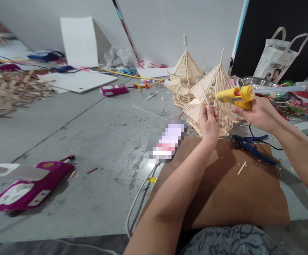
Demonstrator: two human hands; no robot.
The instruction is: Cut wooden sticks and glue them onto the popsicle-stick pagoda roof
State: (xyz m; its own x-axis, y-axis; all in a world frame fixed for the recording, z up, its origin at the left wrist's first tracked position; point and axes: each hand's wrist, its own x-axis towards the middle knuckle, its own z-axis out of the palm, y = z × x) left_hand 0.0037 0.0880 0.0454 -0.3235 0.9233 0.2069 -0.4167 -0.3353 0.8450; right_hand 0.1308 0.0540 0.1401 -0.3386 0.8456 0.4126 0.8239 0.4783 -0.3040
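Note:
My right hand (pixel 260 111) is wrapped round a yellow hot glue gun (pixel 235 97), with a clear glue stick (pixel 278 90) jutting from its back. The nozzle points left, near the thin wooden stick (pixel 205 94) pinched upright in my left hand (pixel 209 120). Just behind both hands stands a pagoda model (pixel 224 79) built of thin wooden sticks, its lower tiers partly hidden by my left hand. A second stick pagoda (pixel 186 71) rises behind it to the left.
A brown board (pixel 239 191) lies before me, with blue cutting pliers (pixel 255 148) and a short stick (pixel 241 168) on it. A phone (pixel 168 141) with a white cable is at its left. Magenta power strips (pixel 29 187), a metal bowl (pixel 265 86) and a white bag (pixel 277 58) stand around.

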